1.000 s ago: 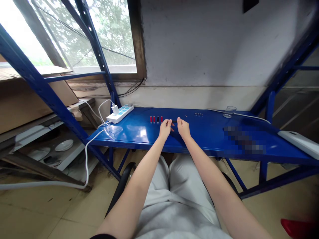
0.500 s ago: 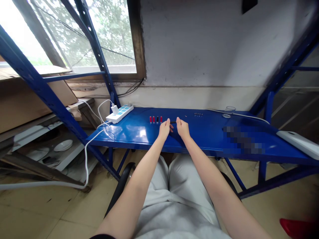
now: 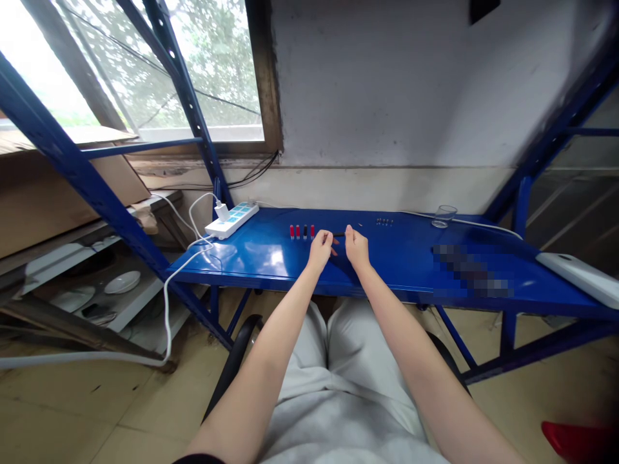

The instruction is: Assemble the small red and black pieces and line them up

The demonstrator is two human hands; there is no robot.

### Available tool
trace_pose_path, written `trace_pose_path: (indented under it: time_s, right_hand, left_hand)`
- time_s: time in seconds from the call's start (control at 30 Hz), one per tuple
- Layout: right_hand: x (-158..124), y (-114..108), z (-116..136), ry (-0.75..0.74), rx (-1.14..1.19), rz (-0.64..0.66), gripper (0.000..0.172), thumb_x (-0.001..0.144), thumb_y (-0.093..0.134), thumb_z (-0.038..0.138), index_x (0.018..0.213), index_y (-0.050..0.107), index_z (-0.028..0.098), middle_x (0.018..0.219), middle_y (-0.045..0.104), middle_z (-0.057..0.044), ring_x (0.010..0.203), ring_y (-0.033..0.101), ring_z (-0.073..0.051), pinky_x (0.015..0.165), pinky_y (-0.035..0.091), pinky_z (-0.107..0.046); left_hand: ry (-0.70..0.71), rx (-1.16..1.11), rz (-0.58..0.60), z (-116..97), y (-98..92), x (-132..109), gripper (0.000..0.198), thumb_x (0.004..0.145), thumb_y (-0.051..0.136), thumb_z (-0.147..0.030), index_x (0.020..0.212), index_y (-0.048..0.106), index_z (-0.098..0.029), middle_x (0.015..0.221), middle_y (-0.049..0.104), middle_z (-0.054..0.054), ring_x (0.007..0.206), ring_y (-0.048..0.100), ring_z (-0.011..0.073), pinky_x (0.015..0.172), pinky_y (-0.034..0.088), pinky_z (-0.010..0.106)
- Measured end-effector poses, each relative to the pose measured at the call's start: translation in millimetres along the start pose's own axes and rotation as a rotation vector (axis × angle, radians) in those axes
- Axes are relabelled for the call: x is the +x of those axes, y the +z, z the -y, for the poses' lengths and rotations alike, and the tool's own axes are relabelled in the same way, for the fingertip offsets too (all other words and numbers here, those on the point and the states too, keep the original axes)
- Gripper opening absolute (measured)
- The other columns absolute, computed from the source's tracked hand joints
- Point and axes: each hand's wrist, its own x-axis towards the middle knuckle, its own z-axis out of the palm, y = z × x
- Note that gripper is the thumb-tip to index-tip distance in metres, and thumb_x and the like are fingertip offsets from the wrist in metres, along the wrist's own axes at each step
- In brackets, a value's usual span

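Between my two hands is a thin dark rod-like item (image 3: 340,234), pinched at its left end by my left hand (image 3: 320,250) and at its right end by my right hand (image 3: 356,248). Both hands are held over the blue table (image 3: 251,258), near its front middle. Just to the left and behind my left hand, several small tubes (image 3: 298,232) stand in a row, red ones and a dark one. Several tiny metallic pieces (image 3: 385,222) lie in a row behind and right of my right hand.
A white power strip (image 3: 232,220) with a plugged-in cable is at the table's left. A clear glass (image 3: 443,217) sits at the back right, a blurred dark patch (image 3: 469,270) before it. A white device (image 3: 580,277) lies at the right edge.
My right hand has shifted slightly to the right, and a little more of the dark item shows between my hands.
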Motion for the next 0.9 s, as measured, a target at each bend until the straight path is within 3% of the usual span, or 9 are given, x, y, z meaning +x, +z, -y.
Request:
trace_pose_path:
  time_s: [0.33,0.67,0.9]
  right_hand:
    - [-1.8,0.8,4.1,-0.02,0.011,0.042,0.05,0.086,0.022,0.056,0.056,0.04,0.021,0.049,0.044,0.0,0.048,0.041,-0.014,0.051,0.029,-0.026]
    - [-2.3,0.0,1.5,-0.012,0.042,0.058,0.049,0.087,0.023,0.055,0.055,0.04,0.021,0.049,0.044,0.0,0.048,0.042,-0.014,0.051,0.03,-0.026]
    - [-1.0,0.1,0.2,-0.002,0.037,-0.004,0.05,0.086,0.023,0.056,0.056,0.041,0.021,0.05,0.045,0.0,0.049,0.041,-0.014,0.052,0.03,-0.025]
  left_hand:
    - [-0.03,-0.033,-0.083,3.9,1.6,2.0,0.034,0.085,0.04,-0.048,0.069,0.047,-0.018,0.067,0.061,0.002,0.041,0.048,0.0071,0.046,0.038,0.022]
    - [-0.026,0.063,-0.111,-1.3,-1.8,-1.4,0.05,0.084,0.034,-0.054,0.055,0.048,-0.016,0.051,0.055,0.001,0.039,0.047,0.0069,0.046,0.039,0.02]
    - [-0.027,-0.092,-0.064,-11.8,-1.8,-3.0,0.032,0.08,0.048,-0.047,0.091,0.055,-0.017,0.072,0.063,0.002,0.042,0.053,0.0064,0.04,0.035,0.018]
